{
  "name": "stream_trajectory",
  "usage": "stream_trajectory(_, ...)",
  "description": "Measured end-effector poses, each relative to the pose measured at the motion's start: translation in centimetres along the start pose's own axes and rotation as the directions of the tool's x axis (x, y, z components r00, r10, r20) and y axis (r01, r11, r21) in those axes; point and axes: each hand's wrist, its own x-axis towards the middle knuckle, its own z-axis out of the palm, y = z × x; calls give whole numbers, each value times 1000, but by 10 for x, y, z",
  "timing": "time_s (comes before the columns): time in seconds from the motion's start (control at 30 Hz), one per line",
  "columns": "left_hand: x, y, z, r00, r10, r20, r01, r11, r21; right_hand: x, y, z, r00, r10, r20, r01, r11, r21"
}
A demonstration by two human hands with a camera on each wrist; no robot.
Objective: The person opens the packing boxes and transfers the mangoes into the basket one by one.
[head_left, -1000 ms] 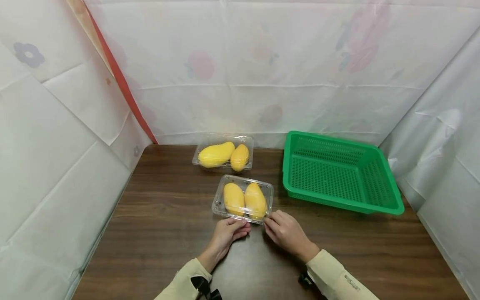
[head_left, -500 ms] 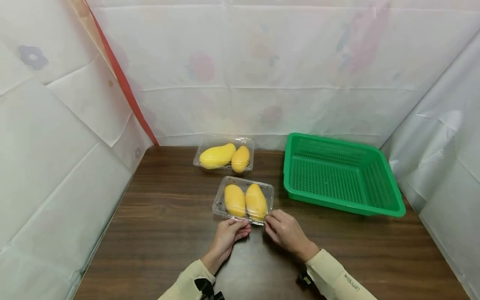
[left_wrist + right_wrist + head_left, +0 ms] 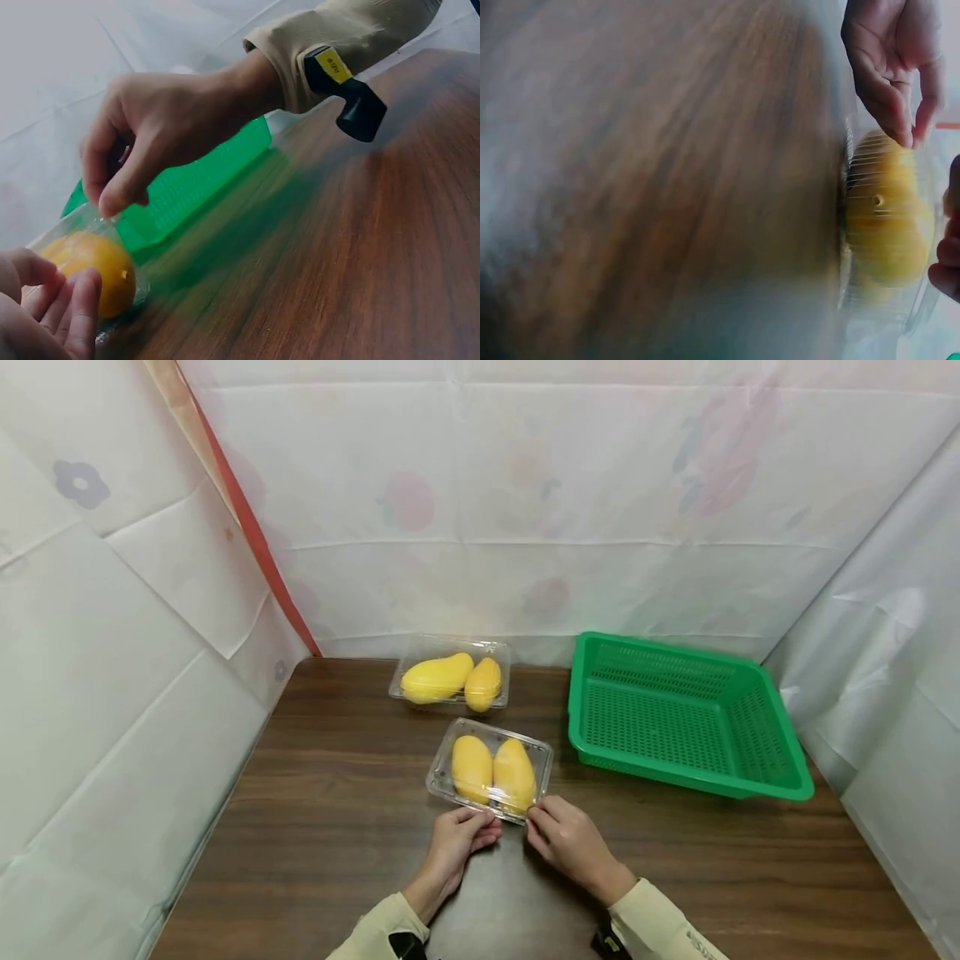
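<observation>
A clear plastic clamshell box lies on the table with two yellow mangoes inside, its lid over them. My left hand pinches the near rim around its middle, thumb on top. At the near right corner, my right hand pinches the same rim between thumb and bent fingers. In the left wrist view, the right hand stands above the box edge, beside a mango. The right wrist view catches the left hand's fingertips meeting at the rim; the exact grip there is blurred.
Behind it, a second clear box with two mangoes stands near the table's back edge. A green plastic basket sits at the right. White printed sheeting walls the brown table at the back and sides.
The head view has tilted up slightly, so everything sits a little lower in it. Both hands keep their places on the near rim of the box.
</observation>
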Motion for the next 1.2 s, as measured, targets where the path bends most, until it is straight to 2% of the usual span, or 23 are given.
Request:
stream_trajectory(0.17,0,-1,-1,1000,16,-23,-16,1000,1,4,-5,-1,1000,-13,21,14,998,-55)
stream_trajectory(0.43,4,-3,5,1000,-7,-28,7,1000,2,8,-5,-2,995,-77,56,82,992,-101)
stream_trajectory(0.67,2,-5,21,999,-13,-53,10,998,-58,5,-2,-8,996,-89,17,91,992,-91)
stream_trajectory(0.8,-2,-4,27,998,-16,-54,11,997,-75,12,-2,-21,995,-93,-32,89,990,-105)
stream_trajectory(0.97,-4,1,17,998,-26,-54,22,997,-78,44,2,-47,991,-56,-125,44,995,-94)
stream_trajectory(1.07,-5,5,10,998,-26,-53,24,999,-40,60,6,-55,996,-22,-83,15,996,-83)
stream_trajectory(1.13,-5,6,7,999,-30,-33,30,999,-15,64,8,-56,998,-12,-61,7,996,-86)
stream_trajectory(1.2,-6,6,8,999,-50,-11,49,999,-10,62,10,-55,997,-12,-72,6,997,-82)
